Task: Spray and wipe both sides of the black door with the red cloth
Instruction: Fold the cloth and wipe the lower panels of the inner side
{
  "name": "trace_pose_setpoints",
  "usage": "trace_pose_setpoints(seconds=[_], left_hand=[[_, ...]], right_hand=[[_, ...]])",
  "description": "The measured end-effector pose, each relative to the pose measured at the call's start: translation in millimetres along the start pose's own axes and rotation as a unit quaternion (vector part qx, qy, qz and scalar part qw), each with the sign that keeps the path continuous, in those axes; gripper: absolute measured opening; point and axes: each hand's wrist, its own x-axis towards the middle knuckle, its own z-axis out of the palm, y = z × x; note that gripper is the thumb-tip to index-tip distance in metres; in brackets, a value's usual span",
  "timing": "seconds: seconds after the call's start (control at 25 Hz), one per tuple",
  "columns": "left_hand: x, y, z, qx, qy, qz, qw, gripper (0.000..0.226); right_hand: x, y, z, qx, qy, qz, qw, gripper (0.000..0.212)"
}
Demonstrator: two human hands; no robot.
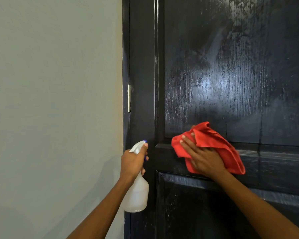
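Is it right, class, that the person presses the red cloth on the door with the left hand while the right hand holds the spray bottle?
No. The hands are swapped: the head view shows the right hand pressing the red cloth on the door, and the left hand holding the spray bottle.

a home interior: panelled black door (231, 75), hinge (129, 98), plain painted wall (55, 100).
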Motion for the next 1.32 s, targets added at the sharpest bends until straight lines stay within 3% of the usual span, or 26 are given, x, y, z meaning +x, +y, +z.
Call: trace_pose_setpoints(seconds=[0.16, 0.32, 0.6, 0.76, 0.88, 1.04, 1.2, 1.32], left_hand=[[8, 4, -3, 0.014, -0.001, 0.015, 1.0, 0.04], [16, -2, 0, 0.023, -0.007, 0.0, 1.0, 0.037], [22, -12, 19, 0.075, -0.046, -0.008, 0.996, 0.047], [25, -13, 13, 0.074, 0.007, -0.017, 0.997, 0.046], [23, -21, -1, 0.07, 0.036, -0.016, 0.997, 0.046], [18, -28, -15, 0.08, 0.039, -0.02, 0.996, 0.05], [10, -29, -16, 0.075, 0.029, -0.017, 0.997, 0.048], [7, -19, -9, 0.062, 0.013, -0.01, 0.998, 0.044]], right_hand=[[43, -11, -10, 0.001, 0.033, 0.128, 0.991, 0.066], [103, -10, -16, 0.023, 0.013, 0.155, 0.988, 0.066], [84, -19, 1, 0.007, 0.01, 0.097, 0.995, 0.068], [75, -32, 14, -0.005, 0.003, 0.041, 0.999, 0.068], [74, -54, 29, 0.017, -0.04, -0.012, 0.999, 0.065], [66, -80, 36, 0.062, -0.111, -0.015, 0.992, 0.06], [53, -74, 33, 0.066, -0.11, -0.106, 0.986, 0.06], [43, -55, 26, 0.063, -0.113, -0.087, 0.988, 0.064]])
